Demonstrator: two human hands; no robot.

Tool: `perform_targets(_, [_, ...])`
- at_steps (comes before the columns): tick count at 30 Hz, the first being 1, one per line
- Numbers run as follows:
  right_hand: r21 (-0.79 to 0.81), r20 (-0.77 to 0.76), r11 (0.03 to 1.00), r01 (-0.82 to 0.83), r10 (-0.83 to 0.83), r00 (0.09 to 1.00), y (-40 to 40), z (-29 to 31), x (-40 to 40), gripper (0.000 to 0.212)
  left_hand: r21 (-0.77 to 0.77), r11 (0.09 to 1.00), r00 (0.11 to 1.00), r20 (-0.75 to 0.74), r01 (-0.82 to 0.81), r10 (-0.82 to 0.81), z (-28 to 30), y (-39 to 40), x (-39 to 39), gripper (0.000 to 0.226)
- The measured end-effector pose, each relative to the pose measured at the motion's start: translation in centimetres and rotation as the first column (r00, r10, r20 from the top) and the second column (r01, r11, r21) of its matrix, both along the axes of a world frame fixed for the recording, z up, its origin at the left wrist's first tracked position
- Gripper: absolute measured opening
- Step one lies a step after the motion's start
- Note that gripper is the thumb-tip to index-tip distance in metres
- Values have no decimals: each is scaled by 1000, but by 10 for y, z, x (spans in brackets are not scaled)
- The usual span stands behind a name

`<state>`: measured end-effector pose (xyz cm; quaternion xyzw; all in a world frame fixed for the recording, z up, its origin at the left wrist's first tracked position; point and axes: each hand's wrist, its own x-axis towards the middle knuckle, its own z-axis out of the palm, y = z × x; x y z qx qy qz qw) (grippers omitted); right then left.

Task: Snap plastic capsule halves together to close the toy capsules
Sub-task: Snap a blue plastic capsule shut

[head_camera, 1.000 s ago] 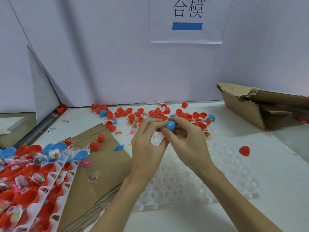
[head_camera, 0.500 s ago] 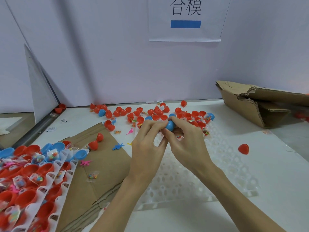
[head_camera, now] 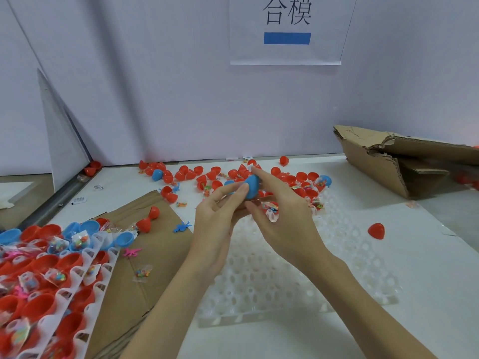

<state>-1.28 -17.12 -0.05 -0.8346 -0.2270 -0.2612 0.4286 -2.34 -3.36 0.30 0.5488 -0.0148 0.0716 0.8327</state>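
A blue capsule (head_camera: 252, 186) sits between both hands above the white grid tray (head_camera: 285, 288). My left hand (head_camera: 220, 224) grips it from the left with thumb and fingertips. My right hand (head_camera: 280, 218) holds it from the right, index finger stretched over its top. Only the blue shell shows; whatever is under it is hidden by fingers. A small clear toy packet (head_camera: 270, 211) shows just below my right fingers. Loose red capsule halves (head_camera: 212, 174) lie scattered behind the hands.
Trays of filled red and blue halves (head_camera: 44, 275) lie at the lower left on flat cardboard (head_camera: 155, 255). A single red half (head_camera: 376, 231) rests at right. A torn cardboard box (head_camera: 404, 161) stands at the back right. Wall panels close the back.
My right index finger has lifted and stretched out over the blue capsule, and the fingers of both hands have loosened; more of the blue shell shows now.
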Motion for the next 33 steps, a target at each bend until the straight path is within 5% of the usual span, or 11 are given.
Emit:
perform_targets(7, [41,123,994,97,-102,987,-2,-1,2,47,52,994,995,-2,100,-100,2,-4,-3,37])
perform_targets(20, [21,24,997,74,-74,997,-5,5,0,42,91,992,996,12,92,-94,-4,-5,0,41])
perform_targets(26, [6,50,998,63,-63,997,-5,5,-1,58,78,992,994,25,104,-106,-3,-4,-1,43])
perform_targets(33, [-40,58,998,58,-55,997,-6,5,-3,39,86,992,995,16,95,-96,-5,-6,-3,42])
